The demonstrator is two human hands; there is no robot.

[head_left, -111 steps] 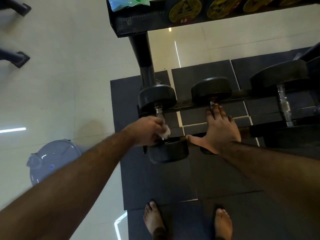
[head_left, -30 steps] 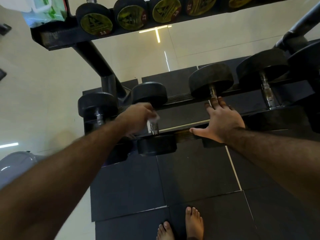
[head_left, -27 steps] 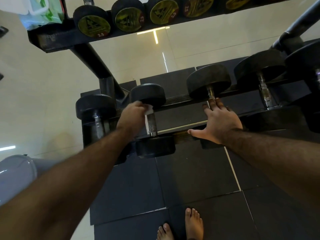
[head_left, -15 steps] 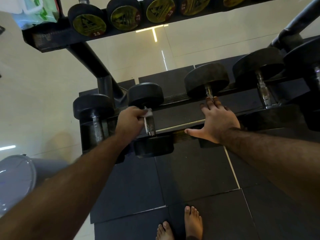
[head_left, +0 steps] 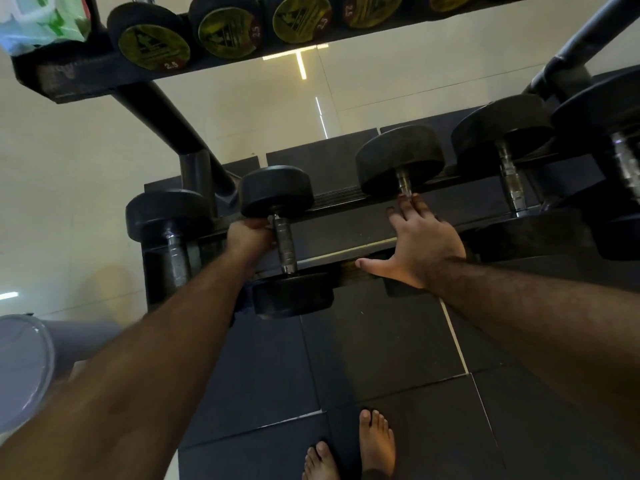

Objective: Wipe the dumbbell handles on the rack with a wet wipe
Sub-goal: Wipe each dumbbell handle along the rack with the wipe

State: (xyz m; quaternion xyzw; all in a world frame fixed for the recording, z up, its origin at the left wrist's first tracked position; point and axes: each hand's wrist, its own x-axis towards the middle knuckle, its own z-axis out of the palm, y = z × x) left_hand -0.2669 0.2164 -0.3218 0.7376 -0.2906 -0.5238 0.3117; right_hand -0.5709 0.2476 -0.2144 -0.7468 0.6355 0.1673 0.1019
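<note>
Black dumbbells lie in a row on the lower rack rail (head_left: pixel 346 202). My left hand (head_left: pixel 251 237) is curled against the left side of the second dumbbell's steel handle (head_left: pixel 285 247), up near its far weight. The wet wipe is hidden inside those fingers. My right hand (head_left: pixel 420 244) lies flat with straight fingers over the third dumbbell's handle, fingertips near its far weight (head_left: pixel 400 161) and thumb spread toward the rack's front edge. The leftmost dumbbell (head_left: pixel 169 216) sits untouched to the left of my left hand.
An upper shelf carries small yellow-faced dumbbells (head_left: pixel 154 46) and a green wipe packet (head_left: pixel 45 22) at its left end. Larger dumbbells (head_left: pixel 505 133) fill the rack to the right. A grey bin (head_left: pixel 24 368) stands at lower left. My bare feet (head_left: pixel 375 445) are on dark floor mats.
My left hand has slid up the second dumbbell's handle to its far end, and the white wipe that showed earlier is now covered by the fingers. The right hand has stayed in place.
</note>
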